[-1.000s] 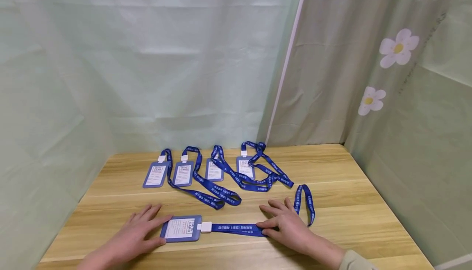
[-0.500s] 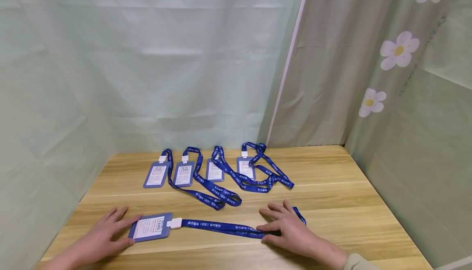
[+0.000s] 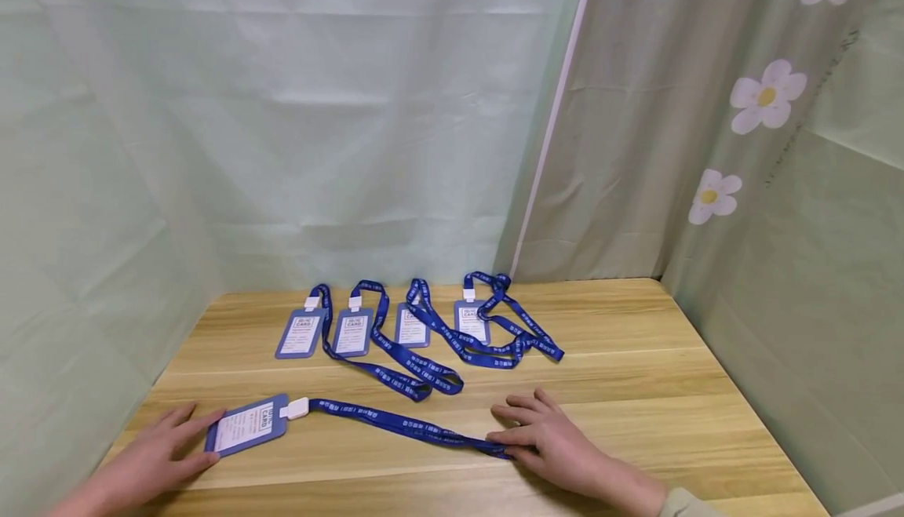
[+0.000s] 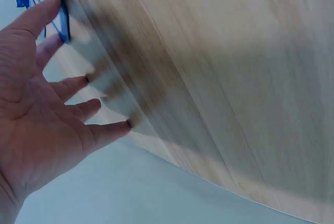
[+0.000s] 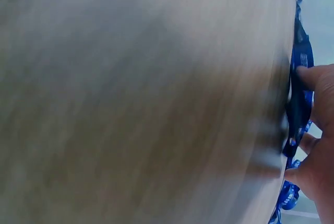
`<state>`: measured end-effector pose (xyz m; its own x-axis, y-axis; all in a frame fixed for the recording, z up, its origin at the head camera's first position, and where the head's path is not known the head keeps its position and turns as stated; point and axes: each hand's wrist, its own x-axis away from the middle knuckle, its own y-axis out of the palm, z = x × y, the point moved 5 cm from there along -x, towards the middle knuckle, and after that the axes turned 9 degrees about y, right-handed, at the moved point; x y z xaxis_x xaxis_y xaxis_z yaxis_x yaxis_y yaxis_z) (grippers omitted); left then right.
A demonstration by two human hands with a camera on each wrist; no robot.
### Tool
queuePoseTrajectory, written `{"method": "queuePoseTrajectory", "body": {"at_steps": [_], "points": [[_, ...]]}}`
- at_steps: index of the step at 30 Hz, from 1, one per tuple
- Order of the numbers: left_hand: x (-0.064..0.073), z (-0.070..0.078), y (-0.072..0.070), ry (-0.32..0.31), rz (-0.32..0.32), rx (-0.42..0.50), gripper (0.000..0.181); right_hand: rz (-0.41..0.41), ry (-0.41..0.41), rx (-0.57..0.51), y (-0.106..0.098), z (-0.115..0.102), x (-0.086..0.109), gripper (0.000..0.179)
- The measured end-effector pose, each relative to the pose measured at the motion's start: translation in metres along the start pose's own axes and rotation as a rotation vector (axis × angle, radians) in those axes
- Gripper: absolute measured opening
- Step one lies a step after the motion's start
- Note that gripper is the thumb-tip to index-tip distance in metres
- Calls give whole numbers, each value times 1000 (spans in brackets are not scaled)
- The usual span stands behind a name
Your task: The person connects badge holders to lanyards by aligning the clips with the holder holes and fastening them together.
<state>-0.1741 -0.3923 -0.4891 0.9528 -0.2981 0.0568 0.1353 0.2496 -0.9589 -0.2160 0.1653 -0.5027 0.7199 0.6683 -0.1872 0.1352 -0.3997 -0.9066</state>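
A blue-framed badge holder [image 3: 247,424] with a white card lies tilted on the table's front left. My left hand [image 3: 155,448] pinches its left short edge between thumb and index finger, the other fingers spread. In the left wrist view that hand [image 4: 42,104] has the holder's edge [image 4: 62,20] at the thumb and index fingertips. From the holder's white clip [image 3: 299,408] a blue printed lanyard [image 3: 395,420] runs right to my right hand [image 3: 558,438]. Thumb and index finger pinch the lanyard near its far end, partly hidden under the hand. The right wrist view shows the lanyard strap [image 5: 300,93] at the fingers.
Behind, a row of several more badge holders [image 3: 300,334] lies along the back of the wooden table [image 3: 636,360]. Their lanyards [image 3: 402,356] trail rightward, looping and overlapping. Pale curtains [image 3: 353,109] enclose the table at the back and sides.
My left hand has drawn the badge holder leftward, tilting it. The lanyard has slid through my right hand, which stays nearly in place; the loop beyond it has gone from sight.
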Motion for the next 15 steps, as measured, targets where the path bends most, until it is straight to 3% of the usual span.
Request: {"method": "queuePoseTrajectory", "body": {"at_steps": [3,10,15], "points": [[2,-5,-3,-29,-15,17,71,1,-23,9,3,-6,-4,36],[2,-7,-6,-130,-125,35,74,3,-123,63,13,-31,-18,35],[4,-3,-9,-150,-126,32,74,-12,-152,82,20,-42,-26,35]]}}
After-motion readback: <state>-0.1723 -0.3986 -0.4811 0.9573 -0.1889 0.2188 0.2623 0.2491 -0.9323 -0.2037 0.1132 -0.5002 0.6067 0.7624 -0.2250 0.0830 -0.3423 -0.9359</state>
